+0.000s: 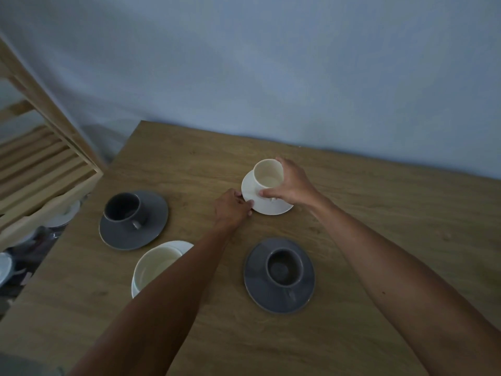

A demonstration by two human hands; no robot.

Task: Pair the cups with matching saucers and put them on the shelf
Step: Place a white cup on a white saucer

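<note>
On the wooden table (379,213) a white cup (267,176) stands on a white saucer (273,207) at the far middle. My right hand (291,184) grips that cup from the right side. My left hand (233,208) pinches the saucer's left rim. A grey cup (122,208) sits on a grey saucer (154,215) at the left. Another grey cup (283,268) sits on a grey saucer (256,278) nearer to me. A second white cup (154,265) on a white saucer (181,245) is partly hidden under my left forearm.
A slatted wooden shelf (46,169) stands at the left, beside the table's left edge. Below it, white and grey dishes (5,264) lie in shadow. A pale blue wall runs behind the table.
</note>
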